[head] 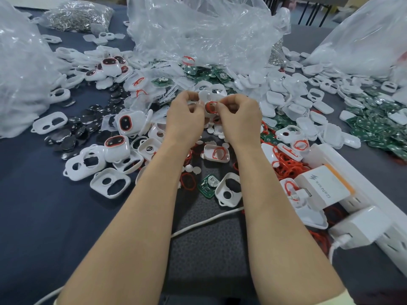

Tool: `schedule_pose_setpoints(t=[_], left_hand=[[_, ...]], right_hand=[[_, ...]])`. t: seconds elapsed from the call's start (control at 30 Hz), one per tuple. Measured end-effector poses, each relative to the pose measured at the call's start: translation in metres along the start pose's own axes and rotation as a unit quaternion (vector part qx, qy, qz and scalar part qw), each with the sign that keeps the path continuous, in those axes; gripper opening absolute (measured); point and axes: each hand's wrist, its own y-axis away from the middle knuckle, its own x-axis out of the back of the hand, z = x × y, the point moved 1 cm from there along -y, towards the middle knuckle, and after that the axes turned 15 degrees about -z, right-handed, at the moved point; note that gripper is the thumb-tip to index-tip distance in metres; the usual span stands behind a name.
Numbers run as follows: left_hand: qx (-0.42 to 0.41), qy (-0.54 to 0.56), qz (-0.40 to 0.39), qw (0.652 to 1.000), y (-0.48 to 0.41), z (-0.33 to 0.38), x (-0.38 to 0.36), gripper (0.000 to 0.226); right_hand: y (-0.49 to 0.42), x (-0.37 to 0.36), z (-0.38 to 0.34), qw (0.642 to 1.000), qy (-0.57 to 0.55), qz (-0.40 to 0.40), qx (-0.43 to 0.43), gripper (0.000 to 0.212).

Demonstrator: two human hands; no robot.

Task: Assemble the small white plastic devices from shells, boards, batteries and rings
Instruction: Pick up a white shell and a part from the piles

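Observation:
Above the middle of the table, my left hand [185, 116] and my right hand [239, 116] hold one white shell [209, 97] between them. A red ring [211, 106] sits in the shell's opening, and the fingertips of both hands pinch at it. Below my wrists lie a green board with a battery [208, 186], a white shell with two holes [229, 190] and a shell holding a red ring [217, 153]. Loose red rings [290, 167] are heaped to the right. Assembled devices with dark faces [127, 123] stand to the left.
Big clear plastic bags [198, 34] rise at the back, left and right. Black discs [66, 139] spread at left, green boards [374, 128] at right. A white power strip with chargers [352, 205] and a white cable [204, 223] lie at the near right.

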Motion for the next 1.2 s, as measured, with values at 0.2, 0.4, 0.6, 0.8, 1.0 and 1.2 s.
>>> schedule_pose_setpoints(t=[0.2, 0.4, 0.6, 0.8, 1.0, 1.2], left_hand=[[-0.004, -0.009, 0.004, 1.000, -0.0004, -0.0015, -0.0004, 0.012], [-0.011, -0.009, -0.007, 1.000, -0.0007, -0.0041, -0.0011, 0.014], [-0.014, -0.044, 0.001, 0.999, -0.0009, -0.0053, -0.0015, 0.011], [0.009, -0.023, -0.001, 1.000, -0.0028, -0.0065, -0.0021, 0.015], [0.014, -0.005, -0.013, 1.000, -0.0007, -0.0072, -0.0024, 0.024], [0.013, -0.010, -0.018, 1.000, 0.0001, -0.0059, -0.0018, 0.029]], right_hand=[[-0.0004, -0.0010, -0.0001, 1.000, 0.010, -0.006, -0.001, 0.007], [-0.0006, -0.0023, 0.0006, 1.000, 0.023, -0.005, -0.001, 0.006], [0.0002, -0.0066, -0.0004, 0.999, 0.048, -0.002, -0.002, 0.009], [0.0012, -0.0073, -0.0002, 0.998, 0.056, -0.003, -0.013, 0.012], [0.0000, -0.0036, 0.0013, 0.999, 0.031, -0.014, -0.031, 0.008], [-0.0021, -0.0031, 0.0040, 0.999, 0.005, -0.022, -0.044, 0.009]])
